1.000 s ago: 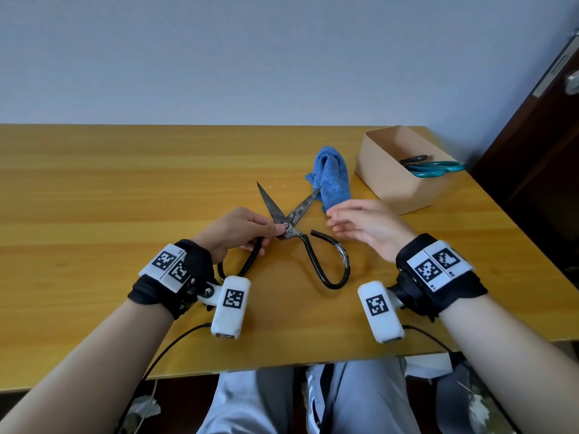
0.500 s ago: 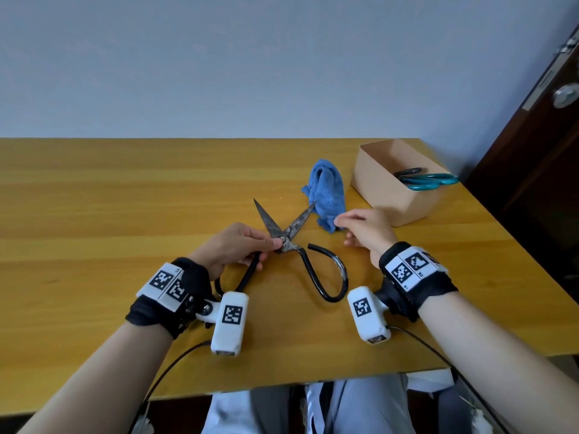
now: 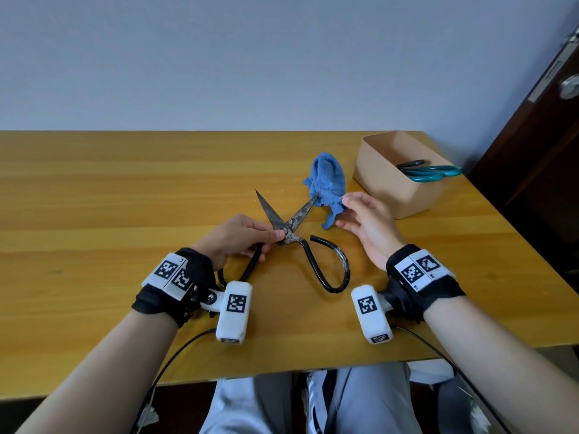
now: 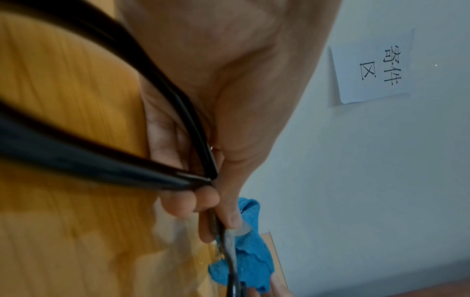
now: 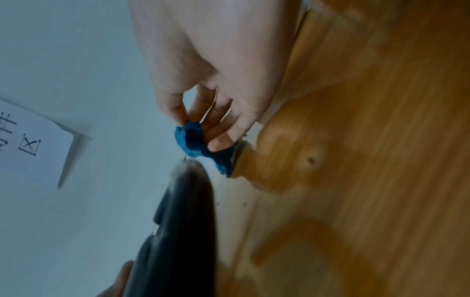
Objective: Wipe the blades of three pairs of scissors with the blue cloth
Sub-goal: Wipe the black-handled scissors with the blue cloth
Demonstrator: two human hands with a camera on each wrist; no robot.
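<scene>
Large black-handled scissors (image 3: 293,225) with rusty blades lie spread wide on the wooden table (image 3: 94,214). My left hand (image 3: 241,234) grips them at the pivot and the left handle loop (image 4: 106,164). The blue cloth (image 3: 327,180) is bunched just beyond the right blade tip. My right hand (image 3: 360,214) pinches the cloth's near edge (image 5: 190,138) between thumb and fingers. Teal-handled scissors (image 3: 434,173) and a dark-handled pair (image 3: 410,163) lie in the cardboard box (image 3: 382,180) at the right.
The box stands near the table's right edge, close behind my right hand. A paper sign (image 4: 371,66) hangs on the pale wall. A dark door (image 3: 539,136) is on the right. Wrist cables trail off the table's front edge.
My right hand has moved forward from near the scissors' right handle to the cloth and taken hold of its edge. The left hand has kept its grip on the scissors.
</scene>
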